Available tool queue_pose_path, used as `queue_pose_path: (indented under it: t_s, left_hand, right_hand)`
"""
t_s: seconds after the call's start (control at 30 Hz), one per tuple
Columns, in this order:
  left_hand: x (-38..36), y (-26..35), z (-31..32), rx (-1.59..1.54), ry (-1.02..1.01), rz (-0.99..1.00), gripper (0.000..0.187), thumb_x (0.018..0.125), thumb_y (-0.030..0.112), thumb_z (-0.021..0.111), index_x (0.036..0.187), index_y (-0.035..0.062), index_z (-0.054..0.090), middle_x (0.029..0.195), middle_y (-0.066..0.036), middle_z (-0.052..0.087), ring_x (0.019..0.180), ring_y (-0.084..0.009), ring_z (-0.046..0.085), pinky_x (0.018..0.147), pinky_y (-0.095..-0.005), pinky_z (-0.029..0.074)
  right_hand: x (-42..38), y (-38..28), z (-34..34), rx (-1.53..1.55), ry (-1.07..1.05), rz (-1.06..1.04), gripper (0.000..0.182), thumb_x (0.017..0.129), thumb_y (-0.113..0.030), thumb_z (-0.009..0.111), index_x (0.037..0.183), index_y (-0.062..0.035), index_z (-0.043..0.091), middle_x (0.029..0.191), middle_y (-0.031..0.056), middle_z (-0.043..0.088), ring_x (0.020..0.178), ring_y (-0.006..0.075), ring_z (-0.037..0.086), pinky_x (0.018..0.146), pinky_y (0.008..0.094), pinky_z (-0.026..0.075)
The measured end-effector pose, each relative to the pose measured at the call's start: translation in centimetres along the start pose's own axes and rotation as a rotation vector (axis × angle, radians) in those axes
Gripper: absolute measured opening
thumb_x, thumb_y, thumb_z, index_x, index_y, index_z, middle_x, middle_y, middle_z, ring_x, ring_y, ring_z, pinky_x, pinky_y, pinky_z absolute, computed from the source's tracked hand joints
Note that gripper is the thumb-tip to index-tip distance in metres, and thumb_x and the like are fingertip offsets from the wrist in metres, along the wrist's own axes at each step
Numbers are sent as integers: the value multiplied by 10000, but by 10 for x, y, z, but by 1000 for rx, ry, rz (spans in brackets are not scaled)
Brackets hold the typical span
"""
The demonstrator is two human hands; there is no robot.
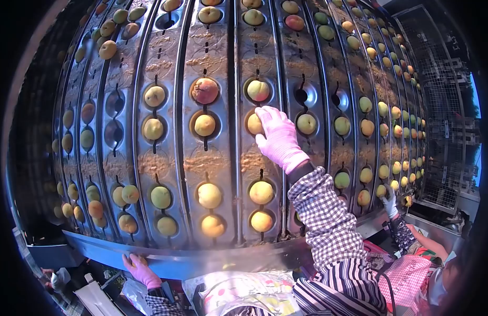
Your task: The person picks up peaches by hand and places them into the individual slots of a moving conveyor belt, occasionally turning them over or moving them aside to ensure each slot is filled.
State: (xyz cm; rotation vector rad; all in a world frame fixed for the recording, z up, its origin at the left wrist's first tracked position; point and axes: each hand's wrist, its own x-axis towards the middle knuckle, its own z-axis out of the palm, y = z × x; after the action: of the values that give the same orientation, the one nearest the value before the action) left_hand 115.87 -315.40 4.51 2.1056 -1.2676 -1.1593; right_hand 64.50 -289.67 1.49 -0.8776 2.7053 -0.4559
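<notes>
My right hand (278, 136), in a pink glove, reaches over the metal trays in the middle. Its fingers curl around a yellow peach (254, 124) that sits in a round cup and is partly covered by the hand. Just behind it, a pale yellow-red peach (258, 90) lies in its own cup. To the left is another yellow peach (204, 125), with a darker red, blemished peach (206, 91) behind it. At the lower left, my left hand (142, 271), also gloved in pink, rests with fingers apart at the blue metal edge (167, 263).
Long rows of metal trays (212, 167) hold many peaches, with brown residue between the cups. Some cups, such as one metal cup (114, 132), hold no fruit. At right, a co-worker's gloved hand (390, 203) touches the trays. A wire mesh panel (441, 105) stands beyond.
</notes>
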Motion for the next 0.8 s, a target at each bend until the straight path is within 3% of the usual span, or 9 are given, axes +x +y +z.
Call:
queue_pose_path:
  t_s: [0.1, 0.23, 0.27, 0.37, 0.4, 0.5, 0.63, 0.73, 0.8]
  left_hand:
    - [25, 3, 0, 65, 55, -6, 529, 1050, 237, 545, 1520, 66, 373, 1211, -68, 572, 987, -163, 561, 877, -297, 488]
    - [64, 6, -1, 472, 183, 295, 538, 1056, 310, 513, 1481, -7, 422, 1410, -167, 533, 1195, -257, 557, 993, -343, 484]
    - [75, 9, -4, 441, 169, 248, 552, 1058, 333, 496, 1461, -41, 440, 1450, -199, 513, 1252, -294, 547, 1044, -351, 453]
    - [70, 32, 1, 368, 162, 230, 554, 1058, 325, 499, 1453, -60, 441, 1460, -213, 508, 1273, -314, 541, 1084, -351, 417]
    - [85, 24, -8, 512, 187, 324, 538, 1060, 314, 495, 1446, -59, 452, 1449, -218, 518, 1272, -308, 547, 1080, -352, 427]
    - [109, 26, -17, 549, 180, 365, 533, 1063, 303, 490, 1440, -72, 452, 1444, -230, 520, 1283, -307, 544, 1083, -351, 424]
    - [129, 34, -25, 655, 177, 410, 546, 1060, 296, 489, 1440, -93, 437, 1443, -255, 514, 1301, -339, 526, 1106, -361, 396]
    - [141, 44, -27, 655, 165, 408, 553, 1056, 311, 484, 1428, -96, 456, 1442, -269, 513, 1299, -357, 524, 1108, -375, 387]
    - [146, 48, -29, 701, 189, 429, 547, 1053, 311, 477, 1414, -99, 473, 1424, -280, 528, 1294, -375, 526, 1112, -388, 385]
  right_hand:
    - [1, -6, -1, -32, -33, 75, 566, 809, -231, 713, 1338, -99, 562, 1326, 111, 571, 1201, 321, 554, 1019, 441, 470]
    - [-3, -7, 6, 77, 60, 157, 472, 858, -236, 678, 1302, -98, 595, 1281, 103, 606, 1165, 321, 573, 1000, 437, 476]
    - [-5, -6, 9, 100, 91, 177, 448, 871, -237, 668, 1292, -98, 604, 1268, 101, 616, 1155, 320, 578, 994, 437, 478]
    - [-6, -11, 10, 41, 148, 180, 404, 887, -226, 648, 1269, -96, 621, 1245, 97, 634, 1135, 313, 588, 986, 434, 479]
    - [-7, -9, 13, 44, 147, 172, 411, 881, -228, 667, 1264, -88, 620, 1264, 115, 625, 1167, 321, 578, 1008, 432, 471]
    - [-8, -8, 4, 249, 242, 220, 415, 874, -220, 690, 1254, -69, 620, 1272, 134, 615, 1209, 334, 562, 1032, 436, 458]
    - [-18, 23, -16, -158, 511, 393, 506, 841, -261, 720, 1294, -78, 587, 1284, 166, 592, 1152, 361, 598, 994, 455, 485]
    - [-31, 56, -14, -185, 230, 676, 539, 845, -297, 707, 1325, -99, 564, 1261, 171, 592, 1143, 368, 602, 969, 468, 496]
    - [-34, 63, -12, -156, 242, 675, 553, 857, -329, 695, 1341, -107, 549, 1235, 176, 596, 1141, 365, 605, 945, 469, 507]
